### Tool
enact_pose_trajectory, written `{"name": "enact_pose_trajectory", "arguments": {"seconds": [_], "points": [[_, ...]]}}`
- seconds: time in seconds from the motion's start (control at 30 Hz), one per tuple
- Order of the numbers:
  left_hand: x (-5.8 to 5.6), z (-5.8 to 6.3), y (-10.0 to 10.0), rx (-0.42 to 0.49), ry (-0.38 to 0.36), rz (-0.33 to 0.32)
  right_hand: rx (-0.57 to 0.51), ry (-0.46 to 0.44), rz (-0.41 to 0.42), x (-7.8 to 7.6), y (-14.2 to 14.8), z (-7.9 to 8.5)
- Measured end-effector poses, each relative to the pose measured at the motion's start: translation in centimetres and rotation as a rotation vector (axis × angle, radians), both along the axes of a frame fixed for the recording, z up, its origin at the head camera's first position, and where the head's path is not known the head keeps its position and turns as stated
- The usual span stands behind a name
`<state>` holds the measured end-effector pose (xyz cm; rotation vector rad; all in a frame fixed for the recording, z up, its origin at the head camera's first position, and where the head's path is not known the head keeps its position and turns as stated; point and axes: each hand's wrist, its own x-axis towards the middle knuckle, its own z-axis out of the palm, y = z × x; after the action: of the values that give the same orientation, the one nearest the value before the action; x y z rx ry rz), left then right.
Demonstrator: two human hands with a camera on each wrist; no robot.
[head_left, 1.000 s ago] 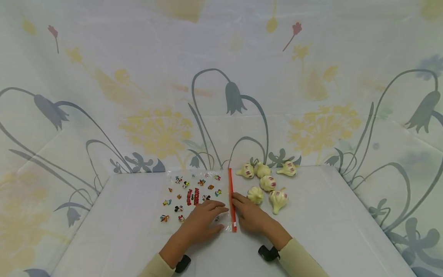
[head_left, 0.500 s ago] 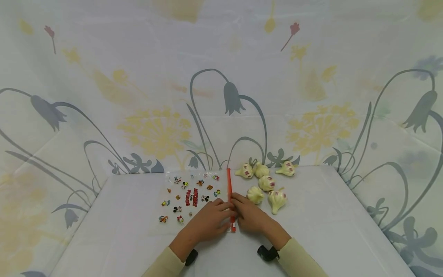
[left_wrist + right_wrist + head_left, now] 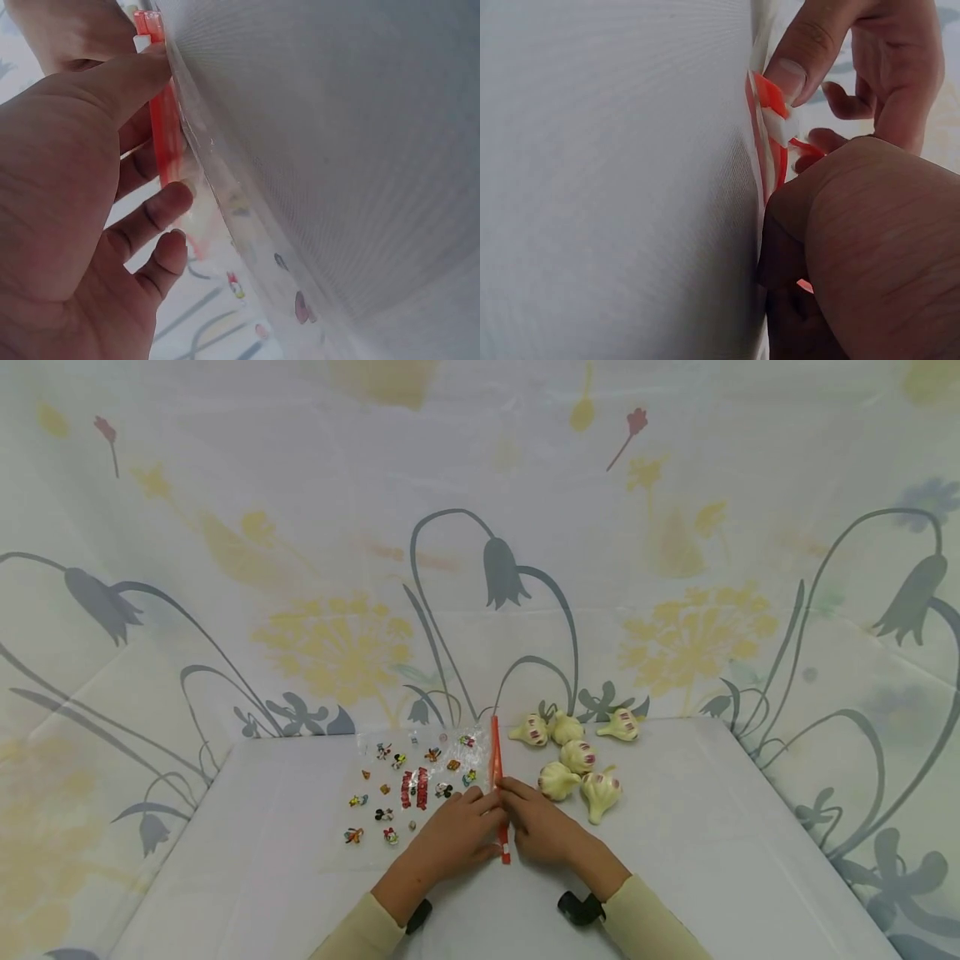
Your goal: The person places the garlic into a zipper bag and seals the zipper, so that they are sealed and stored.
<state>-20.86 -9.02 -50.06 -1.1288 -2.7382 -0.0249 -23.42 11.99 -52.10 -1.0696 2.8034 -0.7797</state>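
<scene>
A clear zip bag (image 3: 375,785) printed with small cartoon figures and red lettering lies flat on the table, its red zip strip (image 3: 496,756) along the right side. My left hand (image 3: 450,837) reaches over the bag's near right part and pinches the strip, thumb close to its white-marked near end (image 3: 141,43). From the other side my right hand (image 3: 546,828) grips the same strip with curled fingers. Both hands' fingertips meet around the strip's middle, hiding that part. In the right wrist view, the red edge (image 3: 771,94) stands slightly parted near the left thumb.
Several garlic bulbs (image 3: 578,757) lie right of the bag, the nearest ones (image 3: 602,793) close to my right hand. A white cloth covers the table (image 3: 712,843). Behind it hangs a flower-patterned curtain (image 3: 480,635).
My left hand has moved right from over the bag onto the red strip. The strip's far part has shifted and spread slightly. One garlic bulb beside my right hand has turned.
</scene>
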Motion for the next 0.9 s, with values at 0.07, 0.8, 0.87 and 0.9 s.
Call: {"name": "enact_pose_trajectory", "arguments": {"seconds": [0.07,0.8,0.87,0.9], "points": [[0.1,0.0,0.0,0.000,0.006,0.008,-0.005,0.004,0.006,0.0,0.0,0.0],[3.5,-0.3,1.1,0.012,-0.044,0.296,-0.031,-0.008,0.007,-0.1,0.3,-0.6],[3.5,-0.3,1.1,0.031,-0.099,0.318,-0.032,-0.009,0.009,-0.1,0.3,-0.6],[3.5,-0.3,1.1,0.035,-0.116,0.325,-0.034,-0.007,0.011,-0.1,0.3,-0.6]]}}
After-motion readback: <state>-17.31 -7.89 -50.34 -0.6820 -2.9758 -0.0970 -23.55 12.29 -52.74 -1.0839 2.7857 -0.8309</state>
